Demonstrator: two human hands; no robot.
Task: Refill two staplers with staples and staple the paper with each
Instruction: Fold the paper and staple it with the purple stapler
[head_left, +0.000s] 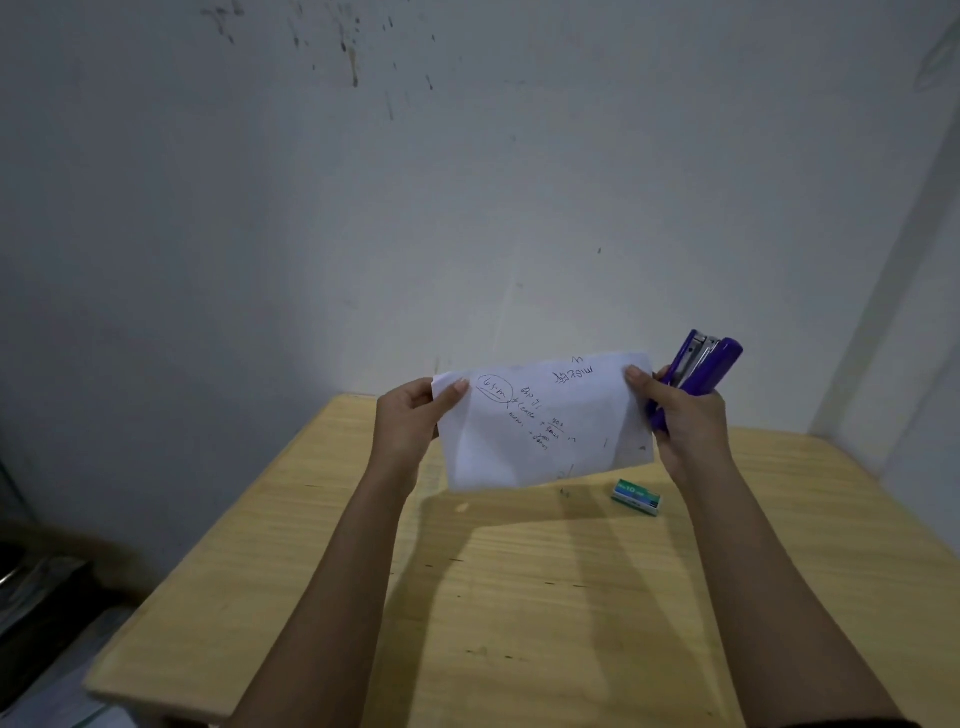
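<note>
The person holds a sheet of paper (540, 426) up in the air over the wooden table (519, 597), stretched between both hands so it stays flat. The left hand (410, 421) pinches the sheet's left edge, thumb on the front and fingers closed behind it. The right hand (685, 421) does two jobs: its thumb presses the sheet's upper right corner, while the other fingers are wrapped around a purple stapler (701, 369), which points up and away beside the paper. I judge the stapler is kept in that hand so it is ready to bite the paper's edge. A small green box of staples (636, 497) lies on the table just below the paper. I see no second stapler.
</note>
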